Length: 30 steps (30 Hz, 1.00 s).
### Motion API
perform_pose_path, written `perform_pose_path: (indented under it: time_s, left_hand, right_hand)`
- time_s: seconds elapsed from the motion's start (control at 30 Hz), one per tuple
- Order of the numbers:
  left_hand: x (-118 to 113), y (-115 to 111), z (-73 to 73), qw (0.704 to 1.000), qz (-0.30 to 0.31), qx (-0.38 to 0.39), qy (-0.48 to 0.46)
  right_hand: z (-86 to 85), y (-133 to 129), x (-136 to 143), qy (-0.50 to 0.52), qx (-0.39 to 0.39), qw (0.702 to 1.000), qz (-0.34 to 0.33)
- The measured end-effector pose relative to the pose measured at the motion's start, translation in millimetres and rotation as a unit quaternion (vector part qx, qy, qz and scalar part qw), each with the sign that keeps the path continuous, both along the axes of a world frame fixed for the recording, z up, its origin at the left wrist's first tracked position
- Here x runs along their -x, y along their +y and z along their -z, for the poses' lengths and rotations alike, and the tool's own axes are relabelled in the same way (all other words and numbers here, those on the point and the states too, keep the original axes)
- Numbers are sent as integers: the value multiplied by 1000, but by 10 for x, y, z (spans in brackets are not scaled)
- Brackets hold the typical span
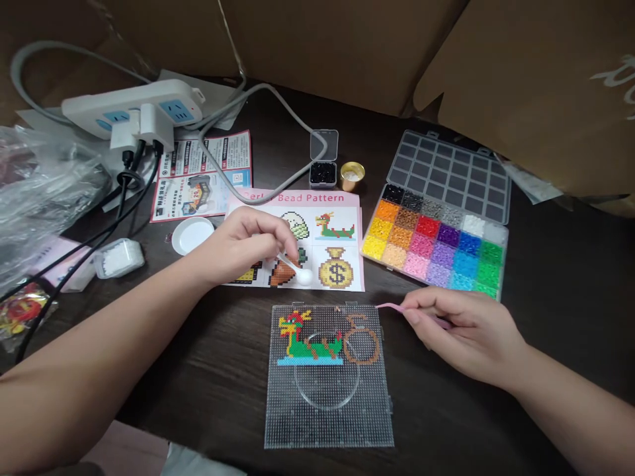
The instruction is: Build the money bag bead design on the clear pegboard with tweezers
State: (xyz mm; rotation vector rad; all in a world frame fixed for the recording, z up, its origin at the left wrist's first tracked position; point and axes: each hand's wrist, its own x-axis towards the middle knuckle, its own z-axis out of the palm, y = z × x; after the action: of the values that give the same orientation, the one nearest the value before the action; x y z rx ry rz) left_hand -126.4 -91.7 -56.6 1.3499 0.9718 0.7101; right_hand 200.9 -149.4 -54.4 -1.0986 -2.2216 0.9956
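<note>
From my far-off seat, I start at the left, where black cords [99, 233] run near a little tub [122, 270] of white beads. If my left arm snagged a cord, I think the tub could get bumped and spill.

My left hand [258, 241] is pinched on a white spoon [303, 276], held over the pattern sheet [297, 198]. I can't tell if the spoon has beads in it. If it does, a tilt could drop them on the paper.

The pegboard [329, 387] lies on the worktop [208, 357], in the middle and close to me. It has a green dragon boat [315, 349] and, just beside it, a brown ring [362, 361]. The beads look loose, so a knock could pop them off the pegs.

My right hand [461, 334] is closed on a pink tool [389, 305], its tip by the board's top right corner. A slip there could push the board. Past it sits the open bead case [449, 168]; a bump from my knuckles could mix the colors.
</note>
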Motion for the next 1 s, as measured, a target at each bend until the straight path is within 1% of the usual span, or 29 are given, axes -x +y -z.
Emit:
perform_pose_path:
  time_s: [0.1, 0.47, 0.67, 0.8, 1.0]
  left_hand:
    - [3, -5, -4, 1000, -10, -12, 17]
    - [-4, -1, 3, 1000, -18, -14, 19]
    - [-7, -11, -12, 1000, -14, -11, 21]
    - [-6, -12, 0, 999, -23, -18, 27]
    - [-14, -11, 27, 1000, -25, 2, 9]
  right_hand:
    - [-2, 10, 10, -5, -10, 1000, 8]
    - [5, 1, 14, -12, -25, 999, 25]
    - [11, -12, 2, -11, -3, 1000, 18]
    - [27, -13, 2, 0, 11, 1000, 22]
    - [25, -13, -12, 10, 35, 999, 19]
